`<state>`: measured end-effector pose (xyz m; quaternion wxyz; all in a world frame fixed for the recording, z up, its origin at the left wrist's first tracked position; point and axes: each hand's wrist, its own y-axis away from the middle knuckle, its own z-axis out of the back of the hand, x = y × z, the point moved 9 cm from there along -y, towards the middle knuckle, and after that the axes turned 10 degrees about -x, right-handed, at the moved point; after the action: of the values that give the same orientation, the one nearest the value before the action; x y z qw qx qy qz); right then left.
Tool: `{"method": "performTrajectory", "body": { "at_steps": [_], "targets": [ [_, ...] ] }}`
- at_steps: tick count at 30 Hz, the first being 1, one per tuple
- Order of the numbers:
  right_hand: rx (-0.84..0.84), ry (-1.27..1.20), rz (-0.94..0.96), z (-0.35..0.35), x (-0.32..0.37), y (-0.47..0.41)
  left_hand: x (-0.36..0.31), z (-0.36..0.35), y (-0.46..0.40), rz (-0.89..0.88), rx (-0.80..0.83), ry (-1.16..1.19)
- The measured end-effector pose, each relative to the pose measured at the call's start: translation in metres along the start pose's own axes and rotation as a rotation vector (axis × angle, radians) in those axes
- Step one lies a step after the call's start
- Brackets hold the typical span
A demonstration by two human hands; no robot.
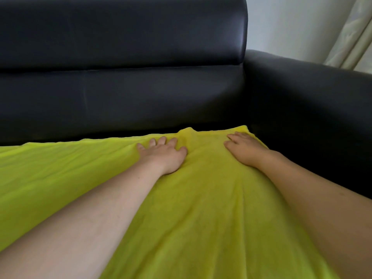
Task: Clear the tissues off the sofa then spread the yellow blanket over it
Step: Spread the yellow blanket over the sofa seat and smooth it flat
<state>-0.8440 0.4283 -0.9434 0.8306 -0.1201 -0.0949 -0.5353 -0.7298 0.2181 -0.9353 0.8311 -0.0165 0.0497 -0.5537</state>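
A: Head view, starting at nine o'clock: what covers the seat?

B: The yellow blanket (201, 208) lies over the seat of the black sofa (120, 93), running from the nine o'clock edge across to about three o'clock. Its far hem stops just short of the backrest, leaving a dark strip of seat bare along the back.

A: And the left hand (164, 155)?

B: Palm down on the blanket just left of centre, fingers (162, 140) fairly straight and slightly spread, tips pointing toward twelve o'clock and close to the far hem. It presses flat and grasps nothing.

A: Between the hands?

B: A small ridge of cloth rises at the hem, with folds fanning down toward six o'clock.

A: The right hand (244, 151)?

B: Also flat on the blanket, at about two o'clock from the left one, near the blanket's far right corner. Its fingers lie extended on the cloth, holding nothing. The armrest (312, 97) stands just beyond it, and a pale curtain (354, 35) hangs at one o'clock.
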Motion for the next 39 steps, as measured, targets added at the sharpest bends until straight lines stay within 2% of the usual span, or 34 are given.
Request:
{"method": "performTrajectory", "body": {
  "at_steps": [1,3,5,6,11,17,19,22,24,25,26,29,33,37,39],
  "targets": [
    [-0.035,-0.022,-0.004,0.004,0.002,0.0,0.0,0.002,-0.003,0.003,0.001,0.001],
    [-0.226,-0.033,-0.034,0.023,0.005,0.003,-0.001,0.006,-0.01,-0.017,-0.024,-0.006],
    [-0.436,0.094,-0.09,0.047,0.008,0.008,-0.005,0.005,-0.016,-0.054,-0.037,-0.005],
    [-0.451,0.184,-0.128,0.054,0.009,0.009,-0.006,0.003,-0.016,-0.059,-0.03,0.007],
    [-0.163,0.494,-0.267,0.05,0.008,-0.002,-0.004,-0.007,-0.015,-0.066,-0.053,0.043],
    [-0.13,0.457,-0.274,0.051,0.015,-0.01,-0.006,-0.006,-0.011,-0.075,-0.103,0.051],
    [-0.165,0.289,-0.256,0.057,0.027,-0.014,-0.005,-0.005,-0.011,-0.074,-0.12,0.055],
    [-0.096,-0.268,-0.271,0.067,0.049,-0.023,-0.005,-0.004,-0.01,-0.077,-0.125,0.071],
    [-0.098,-0.806,-0.442,0.071,0.04,-0.032,-0.005,-0.003,-0.009,-0.081,-0.122,0.083],
    [-0.162,-1.028,-0.548,0.068,0.024,-0.037,-0.005,-0.003,-0.009,-0.084,-0.124,0.085],
    [-0.2,-1.101,-0.649,0.06,0.007,-0.035,-0.004,-0.003,-0.009,-0.086,-0.128,0.085],
    [-0.14,-0.738,-0.653,0.032,-0.019,-0.025,-0.004,-0.004,-0.008,-0.092,-0.146,0.082],
    [-0.209,-0.33,-0.419,0.044,0.005,-0.029,-0.005,-0.006,-0.01,-0.088,-0.152,0.079],
    [-0.141,0.153,-0.232,0.05,0.032,-0.034,-0.005,-0.006,-0.009,-0.083,-0.125,0.065],
    [-0.079,0.262,-0.211,0.037,0.029,-0.032,-0.006,-0.005,-0.011,-0.088,-0.092,0.069]
  ]
}}
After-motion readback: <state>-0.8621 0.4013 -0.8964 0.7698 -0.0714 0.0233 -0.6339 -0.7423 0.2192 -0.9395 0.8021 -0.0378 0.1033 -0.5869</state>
